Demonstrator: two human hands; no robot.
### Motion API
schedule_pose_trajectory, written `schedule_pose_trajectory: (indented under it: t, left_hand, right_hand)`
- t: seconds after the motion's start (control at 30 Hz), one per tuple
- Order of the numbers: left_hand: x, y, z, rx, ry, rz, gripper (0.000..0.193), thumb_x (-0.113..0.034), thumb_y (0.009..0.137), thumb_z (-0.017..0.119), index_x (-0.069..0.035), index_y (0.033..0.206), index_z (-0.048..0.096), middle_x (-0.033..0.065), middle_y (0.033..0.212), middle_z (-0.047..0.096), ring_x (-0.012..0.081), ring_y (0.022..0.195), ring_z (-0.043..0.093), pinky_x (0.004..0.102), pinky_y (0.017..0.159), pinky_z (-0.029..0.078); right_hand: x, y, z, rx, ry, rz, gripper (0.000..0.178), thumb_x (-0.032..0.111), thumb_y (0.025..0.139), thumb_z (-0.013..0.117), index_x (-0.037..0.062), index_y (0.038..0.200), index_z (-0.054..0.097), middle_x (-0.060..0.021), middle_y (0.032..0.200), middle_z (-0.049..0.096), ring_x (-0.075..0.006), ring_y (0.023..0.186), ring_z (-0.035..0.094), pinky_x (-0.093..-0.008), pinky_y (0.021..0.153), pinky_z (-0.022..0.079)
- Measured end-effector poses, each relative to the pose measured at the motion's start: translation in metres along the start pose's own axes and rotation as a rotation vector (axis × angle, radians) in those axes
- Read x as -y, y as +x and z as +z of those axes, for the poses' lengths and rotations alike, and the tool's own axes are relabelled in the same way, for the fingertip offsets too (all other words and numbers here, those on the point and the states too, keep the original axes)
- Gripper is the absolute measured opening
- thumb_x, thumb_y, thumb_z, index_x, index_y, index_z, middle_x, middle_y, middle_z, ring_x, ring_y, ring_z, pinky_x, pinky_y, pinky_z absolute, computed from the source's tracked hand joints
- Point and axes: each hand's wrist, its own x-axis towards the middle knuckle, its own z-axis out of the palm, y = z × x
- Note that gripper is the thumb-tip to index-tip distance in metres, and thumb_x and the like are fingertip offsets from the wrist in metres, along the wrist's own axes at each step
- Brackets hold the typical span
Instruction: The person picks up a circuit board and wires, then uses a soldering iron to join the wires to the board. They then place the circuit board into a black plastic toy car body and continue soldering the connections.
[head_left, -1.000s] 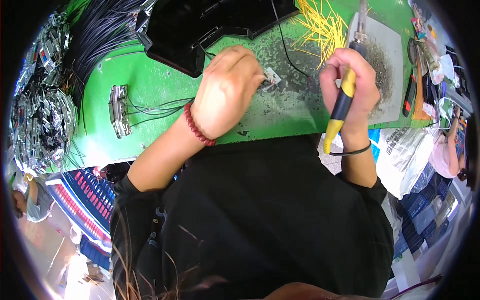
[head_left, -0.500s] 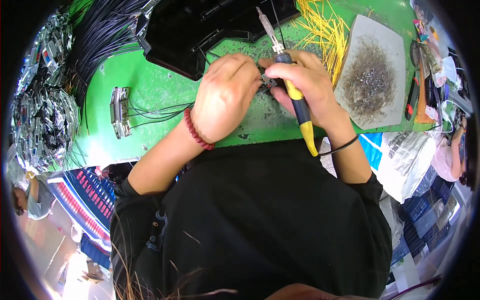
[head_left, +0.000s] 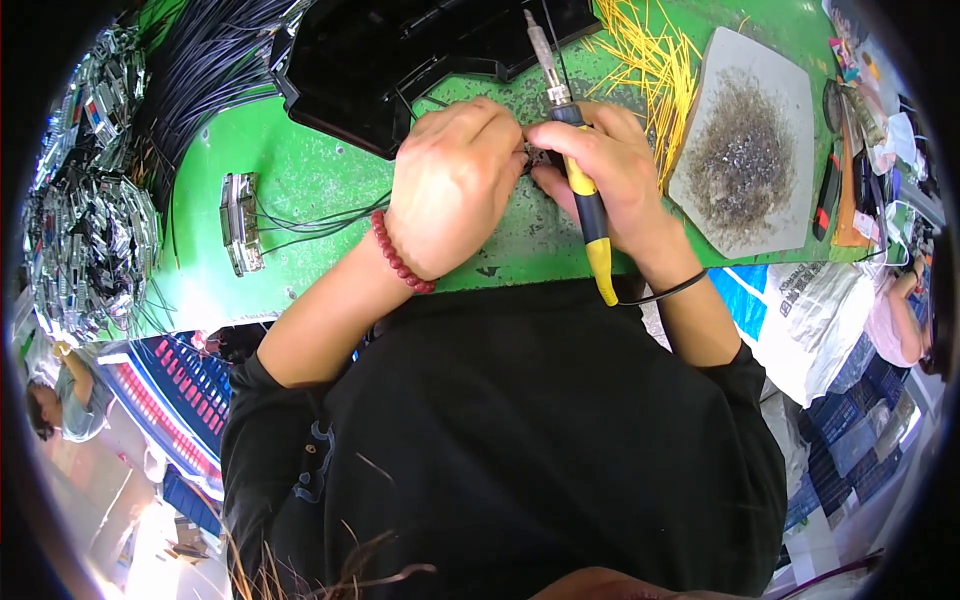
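My left hand (head_left: 455,190) is closed, its fingertips pinched beside the thin black wires (head_left: 330,222). Those wires run under it from a small metal-cased strip module (head_left: 240,225) lying at the left. A soldering iron with a black and yellow handle (head_left: 591,212) rests in the grip of my right hand (head_left: 628,185), its metal tip pointing up and away. Thumb and fingers of that hand also come together close to the left fingertips. What sits between the two hands is small, dark and mostly hidden. Just beyond them lies a black plastic housing (head_left: 350,85).
Yellow thin strips (head_left: 668,85) are scattered at the back right, beside a grey board (head_left: 785,228) bearing dark debris. A cutter knife (head_left: 826,200) and other tools lie farther right. Metal strip pieces (head_left: 90,230) and a black wire bundle (head_left: 205,75) fill the left. Other people sit at both sides.
The soldering iron has tilted, its tip shifting slightly right and its rear end left. My hands have drawn marginally closer, covering more of the small dark part between them.
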Motion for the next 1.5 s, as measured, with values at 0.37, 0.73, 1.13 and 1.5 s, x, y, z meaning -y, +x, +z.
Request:
schedule_pose_trajectory:
  t: [0.37, 0.73, 1.13, 1.5]
  left_hand:
    - [-0.005, 0.007, -0.001, 0.109, 0.208, -0.067, 0.008, -0.005, 0.072, 0.069, -0.005, 0.075, 0.062, 0.0076, 0.081, 0.061, 0.0298, 0.07, 0.062, 0.0381, 0.063, 0.051]
    - [-0.008, 0.012, -0.002, 0.193, 0.253, -0.126, 0.009, -0.008, 0.077, 0.066, -0.006, 0.069, 0.062, 0.008, 0.077, 0.06, 0.0303, 0.064, 0.062, 0.0387, 0.054, 0.05]
    - [-0.009, 0.019, -0.003, 0.31, 0.281, -0.184, 0.01, -0.011, 0.079, 0.063, -0.006, 0.07, 0.063, 0.0096, 0.08, 0.063, 0.033, 0.068, 0.064, 0.0419, 0.059, 0.051]
    - [-0.008, 0.019, -0.005, 0.323, 0.284, -0.196, 0.01, -0.011, 0.079, 0.063, -0.006, 0.071, 0.063, 0.0091, 0.08, 0.062, 0.0323, 0.069, 0.064, 0.0416, 0.059, 0.051]
  right_hand:
    - [0.008, -0.006, 0.006, -0.088, -0.07, 0.117, 0.042, 0.006, 0.068, 0.076, 0.0147, 0.108, 0.067, -0.0015, 0.074, 0.062, -0.0247, 0.078, 0.06, -0.0364, 0.071, 0.045]
    - [-0.01, -0.032, -0.021, -0.356, 0.17, 0.193, 0.044, 0.019, 0.086, 0.075, -0.001, 0.123, 0.064, -0.0072, 0.067, 0.065, -0.0156, 0.057, 0.063, -0.0255, 0.054, 0.049]
    - [0.024, -0.053, -0.025, -0.322, 0.574, 0.585, 0.021, 0.01, 0.083, 0.07, -0.0005, 0.099, 0.061, 0.0021, 0.071, 0.056, -0.0023, 0.061, 0.047, -0.0194, 0.055, 0.036]
    - [0.021, -0.057, -0.021, -0.2, 0.471, 0.561, 0.026, 0.018, 0.084, 0.069, -0.002, 0.097, 0.061, 0.0002, 0.079, 0.058, -0.0042, 0.065, 0.047, -0.0195, 0.059, 0.037]
